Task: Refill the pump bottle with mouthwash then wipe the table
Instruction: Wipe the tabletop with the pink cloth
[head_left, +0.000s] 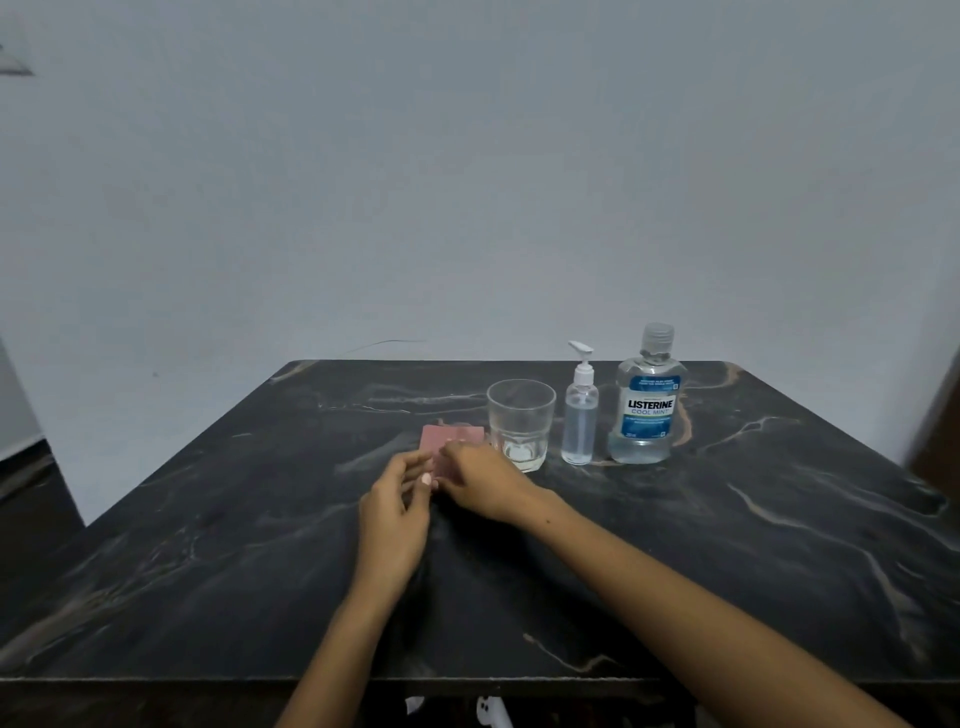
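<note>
A small clear pump bottle with a white pump stands upright on the dark marble table. To its right stands a Listerine mouthwash bottle with its cap on. A folded pink cloth lies flat on the table left of the glass. My right hand rests on the cloth's near edge, fingers pinching it. My left hand is just beside it, fingers curled near the same edge; whether it touches the cloth is unclear.
A clear drinking glass stands between the cloth and the pump bottle, close to my right hand. A pale wall rises behind the table's far edge. A dark brown panel shows at the right border.
</note>
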